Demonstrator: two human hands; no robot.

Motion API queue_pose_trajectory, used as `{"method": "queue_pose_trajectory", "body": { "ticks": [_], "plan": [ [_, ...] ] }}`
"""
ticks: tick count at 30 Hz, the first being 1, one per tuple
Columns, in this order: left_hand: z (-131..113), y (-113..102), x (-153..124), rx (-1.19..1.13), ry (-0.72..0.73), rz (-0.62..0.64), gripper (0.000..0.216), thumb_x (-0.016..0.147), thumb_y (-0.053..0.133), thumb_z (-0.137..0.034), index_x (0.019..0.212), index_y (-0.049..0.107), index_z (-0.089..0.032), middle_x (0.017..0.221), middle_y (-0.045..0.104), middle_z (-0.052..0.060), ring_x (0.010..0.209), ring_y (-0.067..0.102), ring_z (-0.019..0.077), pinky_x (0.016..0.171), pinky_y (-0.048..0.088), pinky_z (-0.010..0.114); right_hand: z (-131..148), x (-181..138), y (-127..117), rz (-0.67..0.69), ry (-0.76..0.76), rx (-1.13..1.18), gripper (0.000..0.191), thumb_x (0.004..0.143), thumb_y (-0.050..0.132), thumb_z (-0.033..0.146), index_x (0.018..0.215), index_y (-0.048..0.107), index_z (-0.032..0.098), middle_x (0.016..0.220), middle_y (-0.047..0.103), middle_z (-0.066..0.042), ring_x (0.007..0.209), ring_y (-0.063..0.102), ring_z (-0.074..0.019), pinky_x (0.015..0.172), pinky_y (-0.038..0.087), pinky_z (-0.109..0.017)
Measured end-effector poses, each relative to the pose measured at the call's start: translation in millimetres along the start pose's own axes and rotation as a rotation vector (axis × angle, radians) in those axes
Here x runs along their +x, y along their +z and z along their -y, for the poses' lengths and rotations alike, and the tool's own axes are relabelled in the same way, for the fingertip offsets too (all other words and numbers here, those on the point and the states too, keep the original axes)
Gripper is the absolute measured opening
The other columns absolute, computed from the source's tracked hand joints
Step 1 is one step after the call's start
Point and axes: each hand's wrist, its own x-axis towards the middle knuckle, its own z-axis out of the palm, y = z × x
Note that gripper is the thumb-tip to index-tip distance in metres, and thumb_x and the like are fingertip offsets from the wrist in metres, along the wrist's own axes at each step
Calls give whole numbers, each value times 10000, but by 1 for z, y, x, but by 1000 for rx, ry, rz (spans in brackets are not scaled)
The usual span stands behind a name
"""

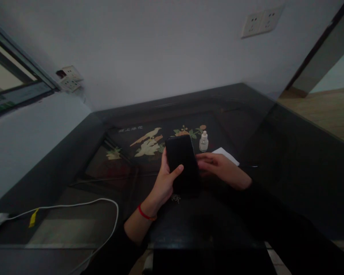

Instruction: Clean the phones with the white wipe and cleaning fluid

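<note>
My left hand (pixel 164 183) grips a black phone (pixel 182 162) by its left edge, thumb across the dark screen, and holds it up over the dark table (pixel 275 152). A red band circles that wrist. My right hand (pixel 222 170) sits at the phone's right edge, fingers curled and touching its side. Just behind the phone stands a small clear dropper bottle (pixel 203 141) with a white cap. A white square of paper or cloth (pixel 226 154) lies on the table behind my right hand.
A white cable (pixel 83 206) with a yellow tag loops over the table's left front. The tabletop carries an inlaid bird-and-flower picture (pixel 149 144). Wall sockets (pixel 70 78) sit at the left corner, more sockets (pixel 260 22) at the upper right. A doorway opens at the right.
</note>
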Motion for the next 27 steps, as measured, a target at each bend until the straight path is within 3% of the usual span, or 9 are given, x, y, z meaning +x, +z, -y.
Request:
{"method": "queue_pose_trajectory", "body": {
  "ticks": [2, 6, 11, 17, 27],
  "plan": [
    [4, 1, -4, -3, -49, 97, 880, 734, 744, -241, 1469, 267, -324, 1500, 412, 40, 1380, 370, 243, 1142, 300, 377, 5, -2, -3, -105, -102, 48, 431, 776, 708, 399, 1150, 631, 199, 1033, 713, -61, 860, 675, -167, 763, 551, -319],
    [12, 3, -10, 4, -134, 231, 852, 747, 738, -237, 1463, 287, -330, 1512, 394, 42, 1404, 331, 249, 1166, 250, 399, 6, -3, -4, -125, -154, 116, 414, 809, 652, 421, 1150, 643, 186, 1039, 711, -72, 841, 667, -166, 762, 529, -314],
    [15, 1, -11, 33, -146, 231, 867, 748, 738, -251, 1472, 268, -338, 1522, 377, 39, 1425, 288, 257, 1176, 226, 414, 4, -3, -4, -99, -149, 133, 400, 794, 663, 445, 1072, 673, 158, 940, 712, -71, 771, 650, -159, 723, 509, -309],
    [15, 1, -10, 54, -127, 241, 863, 748, 737, -253, 1474, 278, -337, 1517, 381, 46, 1430, 272, 267, 1179, 209, 444, 4, -4, -1, -182, -190, 78, 393, 729, 711, 508, 921, 696, 166, 758, 675, -26, 667, 604, -147, 658, 491, -294],
    [22, -2, -10, 86, -105, 263, 849, 776, 713, -253, 1483, 257, -367, 1524, 372, 29, 1402, 330, 259, 1164, 250, 406, 6, -4, 4, -297, -258, -31, 285, 772, 660, 427, 875, 699, 165, 769, 676, -26, 696, 595, -151, 624, 453, -271]
  ]
}}
